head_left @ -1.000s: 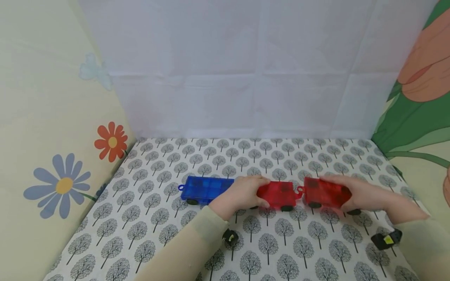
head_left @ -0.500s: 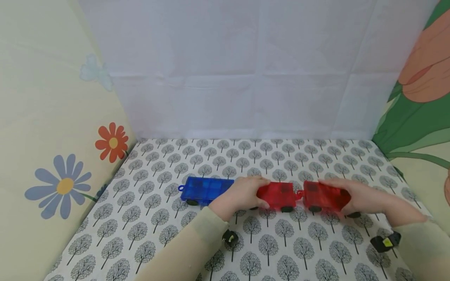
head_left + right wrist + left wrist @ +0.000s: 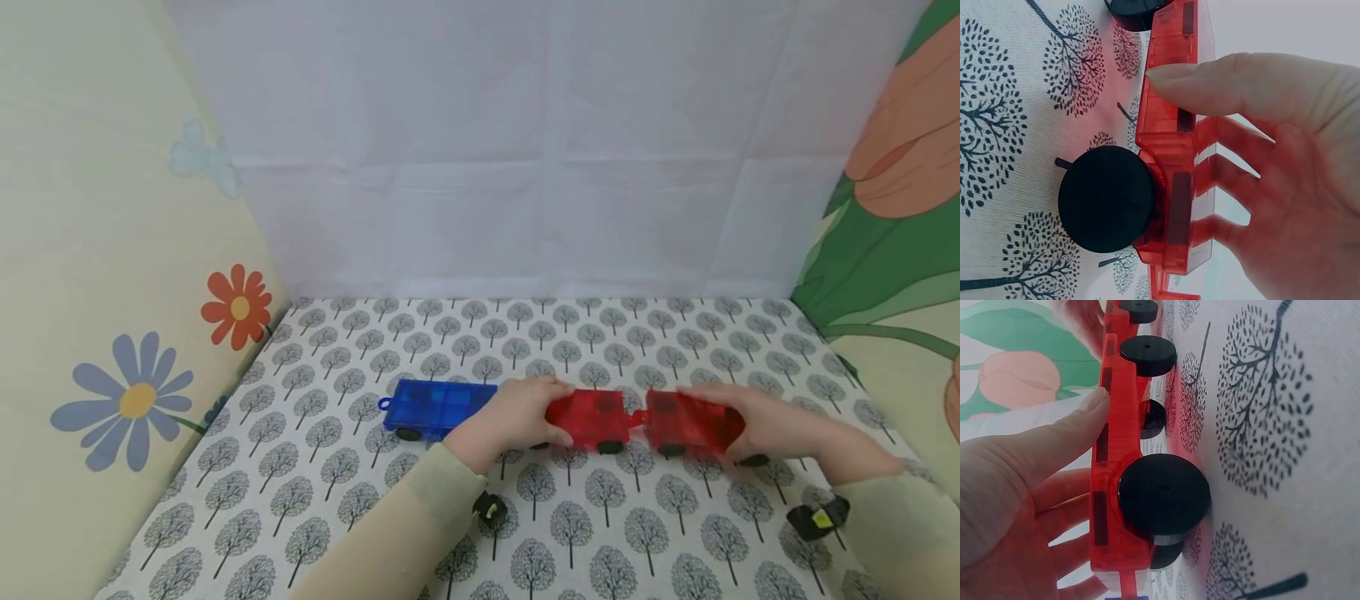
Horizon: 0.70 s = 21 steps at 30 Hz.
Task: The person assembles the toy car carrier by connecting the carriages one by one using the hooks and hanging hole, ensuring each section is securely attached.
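Note:
In the head view, a translucent red toy wagon (image 3: pixel 600 419) with black wheels stands on the cloth. My left hand (image 3: pixel 521 412) grips it, thumb on the near side and fingers on the far side. My right hand (image 3: pixel 776 421) holds a second red toy wagon (image 3: pixel 675 421) the same way, just to the right. Between them the small red coupling (image 3: pixel 637 417) joins the facing ends, hook and ring overlapping. Wheels of the second wagon are down at the cloth. In the right wrist view, my thumb (image 3: pixel 1210 81) presses the wagon's side.
A translucent blue toy wagon (image 3: pixel 435 407) stands left of the first red one, partly hidden by my left hand; a ring sticks out at its left end. The tree-print cloth (image 3: pixel 315 533) covers the table. A white sheet (image 3: pixel 480 167) hangs behind.
The right red wagon has come down slightly in my right hand, and its ring has dropped to the hook of the left wagon. My left hand keeps its place.

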Available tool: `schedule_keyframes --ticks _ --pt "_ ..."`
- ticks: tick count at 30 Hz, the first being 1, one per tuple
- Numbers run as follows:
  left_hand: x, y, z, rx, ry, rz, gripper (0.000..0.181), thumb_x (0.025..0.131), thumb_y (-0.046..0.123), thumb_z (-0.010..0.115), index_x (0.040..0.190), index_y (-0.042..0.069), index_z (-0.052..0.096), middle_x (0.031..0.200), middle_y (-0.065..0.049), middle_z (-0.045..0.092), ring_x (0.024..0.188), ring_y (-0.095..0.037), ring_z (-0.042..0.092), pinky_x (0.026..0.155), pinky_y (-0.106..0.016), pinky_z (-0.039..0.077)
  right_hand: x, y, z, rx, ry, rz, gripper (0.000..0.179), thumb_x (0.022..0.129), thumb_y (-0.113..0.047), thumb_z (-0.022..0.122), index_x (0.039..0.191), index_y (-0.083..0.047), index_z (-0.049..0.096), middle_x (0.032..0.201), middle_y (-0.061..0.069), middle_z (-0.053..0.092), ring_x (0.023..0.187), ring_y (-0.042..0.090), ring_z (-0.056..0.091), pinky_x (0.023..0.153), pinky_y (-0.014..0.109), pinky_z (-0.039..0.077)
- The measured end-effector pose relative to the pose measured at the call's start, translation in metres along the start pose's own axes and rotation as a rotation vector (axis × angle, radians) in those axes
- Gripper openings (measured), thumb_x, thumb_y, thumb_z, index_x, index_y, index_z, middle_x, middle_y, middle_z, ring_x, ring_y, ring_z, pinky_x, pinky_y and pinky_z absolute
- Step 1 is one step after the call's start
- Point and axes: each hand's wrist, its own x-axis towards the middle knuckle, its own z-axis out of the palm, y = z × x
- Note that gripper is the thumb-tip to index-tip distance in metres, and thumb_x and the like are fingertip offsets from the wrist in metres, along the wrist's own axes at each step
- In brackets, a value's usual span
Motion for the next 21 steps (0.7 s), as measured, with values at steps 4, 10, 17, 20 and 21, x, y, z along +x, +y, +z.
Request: schedule_keyframes --ticks 4,10,17,20,21 --pt "-0.0002 0.0001 0.0004 -0.002 0.001 -0.001 0.075 0.08 0.044 0.081 0.144 0.017 0.054 0.145 -0.002 0.051 0.128 -0.02 0.051 0.106 -0.04 0.04 0.0008 0.0014 0.0022 -0.022 0.0 0.021 0.097 0.064 0.001 0.085 0.151 -0.005 0.04 0.148 0.03 0.035 0.117 0.044 0.047 0.079 0.04 0.052" --pt "-0.0001 -0.0006 0.0014 0.0 0.003 0.003 0.075 0.08 0.045 0.081 0.144 0.017 0.054 0.145 -0.002 0.051 0.128 -0.02 0.051 0.106 -0.04 0.04 0.0025 0.0023 0.0035 -0.037 0.008 0.027 0.098 0.062 0.0 0.086 0.15 -0.005 0.041 0.145 0.031 0.037 0.116 0.046 0.048 0.082 0.046 0.053" --pt "0.0002 -0.0012 0.0029 0.005 0.01 0.009 0.075 0.08 0.045 0.08 0.144 0.017 0.054 0.144 -0.001 0.052 0.128 -0.02 0.051 0.106 -0.041 0.039 0.0039 0.0048 0.0048 -0.06 0.011 0.028 0.098 0.062 0.0 0.086 0.149 -0.006 0.042 0.146 0.032 0.036 0.118 0.051 0.045 0.083 0.053 0.054" --pt "-0.0005 -0.0013 0.0026 0.001 0.011 0.004 0.075 0.08 0.046 0.08 0.144 0.017 0.054 0.145 -0.001 0.051 0.129 -0.02 0.05 0.107 -0.041 0.038 0.0057 0.006 0.0047 -0.092 0.003 0.015 0.097 0.063 0.001 0.086 0.149 -0.006 0.042 0.146 0.031 0.037 0.12 0.052 0.044 0.083 0.051 0.054" --pt "-0.0006 -0.0014 0.0026 0.001 0.01 0.002 0.075 0.08 0.046 0.08 0.144 0.017 0.054 0.145 -0.001 0.051 0.129 -0.02 0.05 0.107 -0.041 0.038 0.0064 0.0065 0.0046 -0.101 0.0 0.01 0.097 0.063 0.002 0.086 0.149 -0.006 0.042 0.146 0.03 0.038 0.121 0.052 0.043 0.083 0.05 0.054"
